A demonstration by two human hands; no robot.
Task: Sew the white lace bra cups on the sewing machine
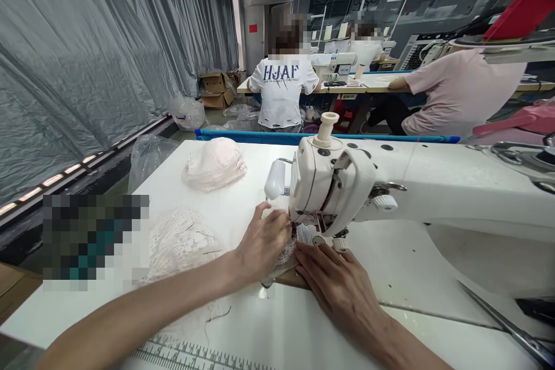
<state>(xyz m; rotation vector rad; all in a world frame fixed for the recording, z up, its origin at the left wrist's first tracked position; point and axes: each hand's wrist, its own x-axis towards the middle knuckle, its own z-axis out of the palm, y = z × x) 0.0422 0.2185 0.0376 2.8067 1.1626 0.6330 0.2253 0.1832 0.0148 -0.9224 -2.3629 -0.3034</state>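
Note:
A white sewing machine (411, 179) stands in front of me, its needle area low at the left end of the arm. Just left of the needle, my left hand (266, 240) is closed, with curled fingers on a piece of white lace fabric (285, 255); the fingertips are partly hidden by the machine head. My right hand (336, 274) lies flat, fingers stretched forward, touching the lace's right edge in front of the presser foot. Beside my left forearm rests a loose heap of pale lace (184, 243) with stray threads. Farther back sits a pale pink fabric pile (214, 162).
A ruler scale (186, 355) runs along the near edge of the white table (243, 324). On the right lies a long pointed metal tool (507, 318). Beyond a blue bar (269, 137), several people sit at other machines. Plastic bags (151, 153) hang at the left.

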